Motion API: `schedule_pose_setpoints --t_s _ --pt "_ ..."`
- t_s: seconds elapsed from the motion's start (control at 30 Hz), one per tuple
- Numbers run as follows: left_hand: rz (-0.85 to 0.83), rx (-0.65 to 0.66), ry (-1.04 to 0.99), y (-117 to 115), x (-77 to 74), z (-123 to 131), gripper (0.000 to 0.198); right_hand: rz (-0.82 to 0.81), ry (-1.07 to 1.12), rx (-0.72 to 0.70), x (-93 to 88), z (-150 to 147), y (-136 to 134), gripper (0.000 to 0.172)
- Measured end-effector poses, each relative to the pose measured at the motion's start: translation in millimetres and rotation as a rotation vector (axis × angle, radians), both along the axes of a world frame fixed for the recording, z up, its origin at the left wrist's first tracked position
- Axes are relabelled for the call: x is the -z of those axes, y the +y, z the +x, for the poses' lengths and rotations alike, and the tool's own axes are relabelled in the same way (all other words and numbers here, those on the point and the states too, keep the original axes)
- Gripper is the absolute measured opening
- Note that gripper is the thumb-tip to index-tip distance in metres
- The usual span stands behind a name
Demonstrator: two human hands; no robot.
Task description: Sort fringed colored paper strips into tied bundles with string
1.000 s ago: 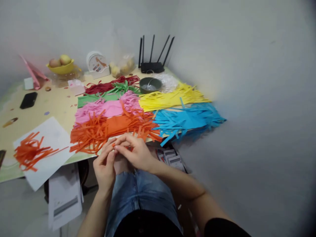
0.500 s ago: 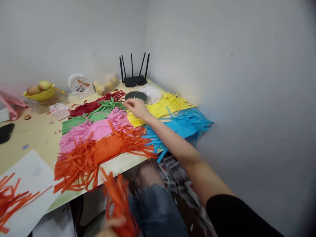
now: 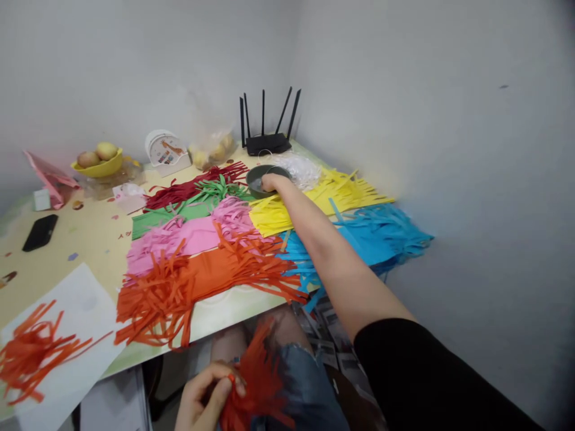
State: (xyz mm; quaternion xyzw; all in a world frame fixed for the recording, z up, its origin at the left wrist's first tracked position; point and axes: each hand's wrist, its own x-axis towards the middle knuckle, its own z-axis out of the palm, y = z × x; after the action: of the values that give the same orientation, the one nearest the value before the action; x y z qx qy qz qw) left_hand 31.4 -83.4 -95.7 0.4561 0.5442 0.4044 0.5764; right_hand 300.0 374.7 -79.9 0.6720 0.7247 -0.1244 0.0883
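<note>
From the head camera, the left hand (image 3: pixel 207 396) sits low over the person's lap, below the front edge of the worktop (image 3: pixel 85 239). Its thumb and fingers are pinched on one end of a bundle of orange paper strips (image 3: pixel 260 383), which fans out across the denim knee. The right hand (image 3: pixel 271 181) is stretched far across the worktop on a bare forearm, with its fingertips at the rim of a dark green bowl (image 3: pixel 257 177). The hand is small and turned away, so it is unclear whether its fingers are curled around anything. The bowl stands toward the back, between the green fringed sheet (image 3: pixel 179 211) and the yellow fringed sheet (image 3: pixel 321 194), just in front of a black router (image 3: pixel 268 143). The arm crosses over the blue fringed sheet (image 3: pixel 377 233). Nearer the person lie the pink fringed sheet (image 3: pixel 188 238) and the orange fringed sheet (image 3: pixel 202 284). On the left, a white sheet (image 3: pixel 85 314) carries loose orange strips (image 3: pixel 31 350).
</note>
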Motion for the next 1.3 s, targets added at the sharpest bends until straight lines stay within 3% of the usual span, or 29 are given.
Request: schedule_pose_setpoints --t_s 0.3,0.53,0.73,0.87,0.97,1.1,1.2,1.3 --pt "-0.021 -0.164 0.051 16.6 23.2 -6.0 0.039 0.265 0.184 0.074 -0.4 24.8 -13.9 0.027" --pt "0.019 -0.169 0.041 16.0 25.4 1.6 0.039 0.369 0.432 0.172 -1.3 34.8 -36.1 0.020" --pt "0.019 -0.257 0.070 14.7 26.3 -1.4 0.044 0.531 0.707 0.213 -27.8 24.2 -66.8 0.024" --pt "0.081 -0.280 0.081 20.2 28.8 -4.4 0.042 0.435 0.914 0.061 -29.9 -8.8 -141.9 0.016" --pt "0.123 -0.286 0.077 26.3 28.4 -2.1 0.043 0.048 1.395 -0.168 -7.5 -42.2 -226.9 0.010" --pt "0.143 -0.285 0.052 27.9 26.3 4.2 0.043 -0.243 1.646 -0.131 25.6 -75.1 -318.5 0.031" --pt "0.148 -0.272 0.018 22.0 25.2 8.1 0.042 -0.275 1.724 -0.057 37.2 -88.1 -353.7 0.038" --pt "0.152 -0.265 -0.038 12.2 23.4 10.3 0.036 -0.269 1.782 -0.013 37.6 -95.7 -374.3 0.036"
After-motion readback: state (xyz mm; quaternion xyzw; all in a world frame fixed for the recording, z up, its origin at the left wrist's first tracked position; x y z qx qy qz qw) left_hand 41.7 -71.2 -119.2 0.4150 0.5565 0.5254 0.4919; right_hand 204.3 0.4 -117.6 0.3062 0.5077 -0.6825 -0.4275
